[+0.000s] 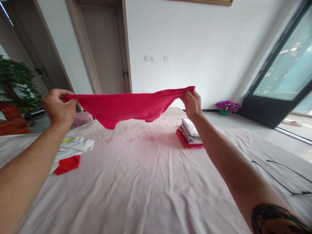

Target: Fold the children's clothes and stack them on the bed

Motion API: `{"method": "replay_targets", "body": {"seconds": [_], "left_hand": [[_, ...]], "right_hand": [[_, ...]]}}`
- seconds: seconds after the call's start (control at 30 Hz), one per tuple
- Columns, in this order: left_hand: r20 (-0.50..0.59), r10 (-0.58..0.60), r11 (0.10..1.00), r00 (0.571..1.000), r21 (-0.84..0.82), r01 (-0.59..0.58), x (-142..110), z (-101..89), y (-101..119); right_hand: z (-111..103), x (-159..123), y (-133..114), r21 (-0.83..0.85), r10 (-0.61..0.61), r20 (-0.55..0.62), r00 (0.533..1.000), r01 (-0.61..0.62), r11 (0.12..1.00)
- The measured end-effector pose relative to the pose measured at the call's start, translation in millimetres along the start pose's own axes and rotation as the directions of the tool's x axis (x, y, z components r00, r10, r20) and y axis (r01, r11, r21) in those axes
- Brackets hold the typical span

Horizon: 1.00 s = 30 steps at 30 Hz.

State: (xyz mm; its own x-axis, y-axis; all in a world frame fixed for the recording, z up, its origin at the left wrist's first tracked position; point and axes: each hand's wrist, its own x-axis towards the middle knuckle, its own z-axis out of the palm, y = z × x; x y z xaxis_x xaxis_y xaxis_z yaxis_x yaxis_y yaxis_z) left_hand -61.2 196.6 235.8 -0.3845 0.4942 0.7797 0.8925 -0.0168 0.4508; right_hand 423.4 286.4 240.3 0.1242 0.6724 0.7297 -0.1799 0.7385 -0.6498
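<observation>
hands (60, 107): apart, both pinching red cloth (124, 105) | smooth, top edge taut, underside sagging | sheet (146, 182): creased

Garment (124, 105) above sheet (136, 185), clothes stack (189, 135) right, clothes pile (76, 148) left, door (103, 48) behind

Red cloth (126, 105) across, room beneath, folded stack (187, 136) right

Daylight enters by the glass door (284, 70); edges stretch; plant (18, 79) seems soft.
</observation>
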Motion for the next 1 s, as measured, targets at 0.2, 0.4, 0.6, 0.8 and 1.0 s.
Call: {"method": "replay_targets", "body": {"seconds": [0.2, 0.4, 0.6, 0.8, 1.0], "left_hand": [[0.173, 0.085, 0.992, 0.981, 0.076, -0.100, -70, -11.1, -34], [0.646, 0.117, 0.982, 0.754, 0.039, -0.186, -159, 10.9, -100], [0.739, 0.171, 0.981, 0.651, -0.069, -0.180, -190, -4.4, -120], [0.746, 0.194, 0.967, 0.637, -0.036, -0.253, -199, -42.7, -113], [0.845, 0.177, 0.971, 0.505, -0.067, -0.228, -222, -68.3, -123]], "right_hand": [[-38, -78, 4, -0.134, 0.269, 0.137, 0.953, -0.251, 0.959], [-74, -184, 40, -0.377, 0.578, 0.260, 0.773, -0.470, 0.798], [-105, -226, 39, -0.500, 0.600, 0.321, 0.733, -0.407, 0.765], [-117, -231, 6, -0.526, 0.601, 0.404, 0.690, -0.362, 0.770], [-133, -245, -26, -0.614, 0.663, 0.466, 0.585, -0.325, 0.719]]}}
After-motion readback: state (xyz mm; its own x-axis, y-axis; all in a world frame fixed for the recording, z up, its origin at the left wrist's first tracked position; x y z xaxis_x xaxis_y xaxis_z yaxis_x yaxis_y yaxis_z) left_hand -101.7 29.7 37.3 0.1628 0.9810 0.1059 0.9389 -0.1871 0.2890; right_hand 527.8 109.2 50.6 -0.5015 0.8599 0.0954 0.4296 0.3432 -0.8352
